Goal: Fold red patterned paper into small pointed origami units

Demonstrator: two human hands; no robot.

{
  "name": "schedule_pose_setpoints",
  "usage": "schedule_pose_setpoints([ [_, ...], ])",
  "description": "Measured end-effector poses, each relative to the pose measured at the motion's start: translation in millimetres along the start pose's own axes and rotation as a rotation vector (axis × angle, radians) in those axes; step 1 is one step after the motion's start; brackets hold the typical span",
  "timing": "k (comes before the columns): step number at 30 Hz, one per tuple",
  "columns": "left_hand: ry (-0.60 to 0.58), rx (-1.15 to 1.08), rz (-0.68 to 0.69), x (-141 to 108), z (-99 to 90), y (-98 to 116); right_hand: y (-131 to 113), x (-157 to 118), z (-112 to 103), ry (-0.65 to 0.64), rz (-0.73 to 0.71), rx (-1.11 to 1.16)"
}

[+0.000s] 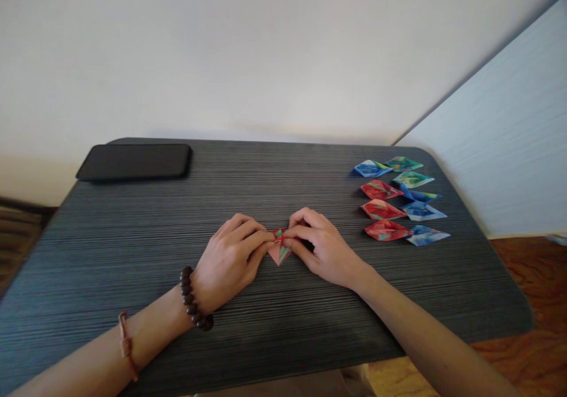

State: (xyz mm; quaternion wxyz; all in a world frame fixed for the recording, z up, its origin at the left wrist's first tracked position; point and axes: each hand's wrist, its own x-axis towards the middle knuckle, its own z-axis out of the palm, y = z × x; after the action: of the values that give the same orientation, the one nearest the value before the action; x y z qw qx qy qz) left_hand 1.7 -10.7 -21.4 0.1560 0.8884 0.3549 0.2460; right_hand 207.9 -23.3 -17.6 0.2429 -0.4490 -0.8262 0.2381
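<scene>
A small piece of folded origami paper, red, pink and green, is pinched between both hands at the middle of the table. Its lower corner points toward me. My left hand grips the left edge with thumb and fingers. On the opposite edge, my right hand pinches the paper the same way. Fingertips cover both sides of the fold, so its full shape is partly hidden.
Several folded paper pieces lie in two columns at the right, among them a red one and a blue one. A black phone-like slab rests at the back left of the dark table. A pale wall stands behind.
</scene>
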Motion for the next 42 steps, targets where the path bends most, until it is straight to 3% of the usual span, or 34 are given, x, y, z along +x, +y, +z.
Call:
schedule_pose_setpoints([
  [10, -0.064, 0.046, -0.079, 2, -1.1, 1, 1, -1, 8, 0.187, 0.121, 0.058],
  [19, -0.009, 0.186, -0.123, 3, 2.0, 5, -4, 3, 14, 0.19, 0.158, -0.067],
  [24, -0.036, 0.23, -0.062, 1, 1.6, 3, -5, 5, 14, 0.181, 0.16, -0.087],
  [33, -0.055, 0.334, -0.039, 3, -0.2, 3, -2, 4, 9, 0.175, 0.178, -0.02],
  [42, -0.08, 0.304, -0.057, 3, -0.3, 2, 1, 2, 7, 0.182, 0.167, 0.027],
])
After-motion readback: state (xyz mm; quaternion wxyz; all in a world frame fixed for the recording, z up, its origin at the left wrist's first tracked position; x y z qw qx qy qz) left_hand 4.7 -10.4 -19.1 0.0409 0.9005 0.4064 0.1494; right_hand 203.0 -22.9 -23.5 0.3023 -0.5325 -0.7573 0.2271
